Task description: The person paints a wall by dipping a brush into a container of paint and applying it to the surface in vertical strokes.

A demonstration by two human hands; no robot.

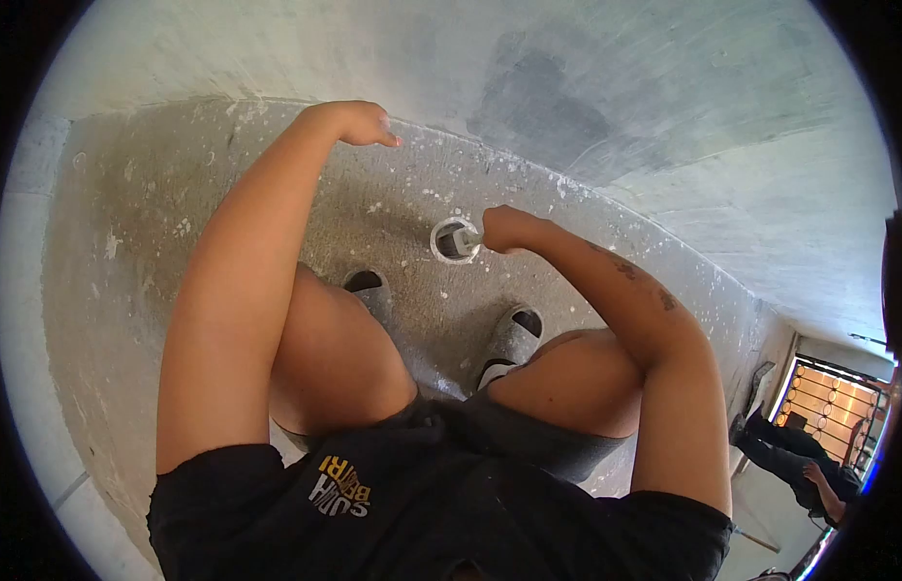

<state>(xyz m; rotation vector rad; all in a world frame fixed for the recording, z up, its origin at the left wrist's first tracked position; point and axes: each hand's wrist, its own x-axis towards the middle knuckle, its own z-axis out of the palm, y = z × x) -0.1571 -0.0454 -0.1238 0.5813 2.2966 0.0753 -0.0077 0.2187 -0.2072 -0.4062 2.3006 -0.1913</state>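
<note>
Plainly, the right hand point(512, 230) grips a brush point(463, 241) at a pot point(435, 242); how open the left hand point(359, 124) is, I cannot tell.

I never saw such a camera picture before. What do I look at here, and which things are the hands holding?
There is no machine here: a person wears one camera on the head, looking forward and down, so this single picture shows their own arms and legs. The right hand holds a flat-ended tool, perhaps a brush, at a small round container on the spotted floor. The left hand is near the wall, with nothing visible in it. At the far right is another person.
</note>
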